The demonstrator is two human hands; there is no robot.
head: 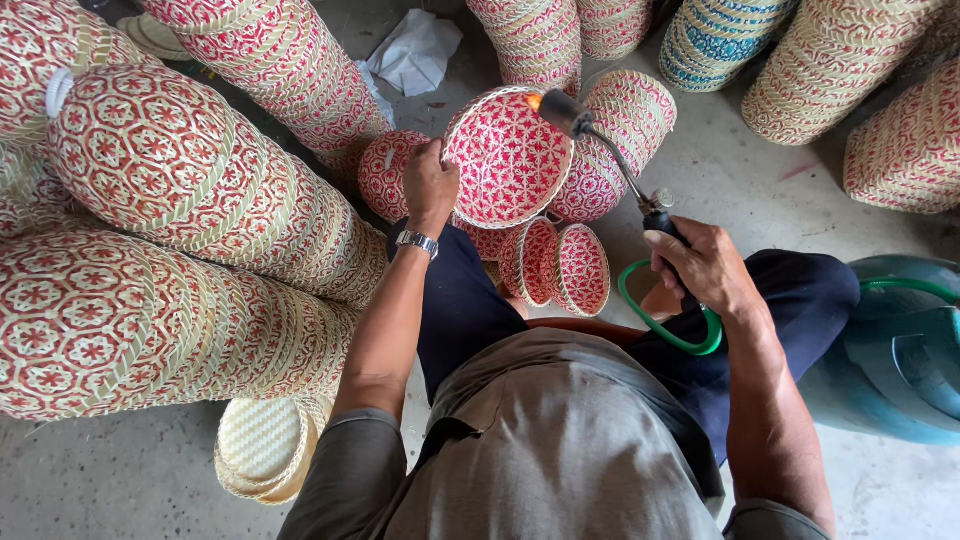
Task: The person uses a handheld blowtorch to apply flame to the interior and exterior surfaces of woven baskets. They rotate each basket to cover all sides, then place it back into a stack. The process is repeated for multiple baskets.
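Seen from above, seated on a concrete floor (pixel 130 470), hemmed in by woven baskets. Left hand (pixel 430 185) up at the left rim of a round red-and-white woven basket (pixel 508 155), fingers curled shut around that rim, holding the basket tilted on edge with its patterned face open to view. A metal wristwatch (pixel 417 242) on that wrist. Right hand (pixel 705 268) wrapped tight around the handle of a gas torch (pixel 610 150), fingers fully closed on the grip; thin metal neck running up and to the left, dark nozzle right at the basket's upper right rim, a small orange flame (pixel 533 100) touching the weave there. Green hose (pixel 665 330) looping down from the torch past the right knee toward a blue-green gas cylinder (pixel 890 350) lying just beside the right leg.

Crowding in close: two small red woven bowls (pixel 555 265) on the lap, directly below the held basket. Another patterned basket (pixel 385 172) partly hidden behind the left hand, one more (pixel 625 130) behind the torch neck. Tall stacks of red-patterned baskets (pixel 170 250) toppled on their sides along the left, nearly touching the left arm. More stacks across the top, one blue-patterned stack (pixel 715 40) among them. A plain pale basket stack (pixel 265 445) by the left elbow, crumpled white paper (pixel 415 50) farther back.
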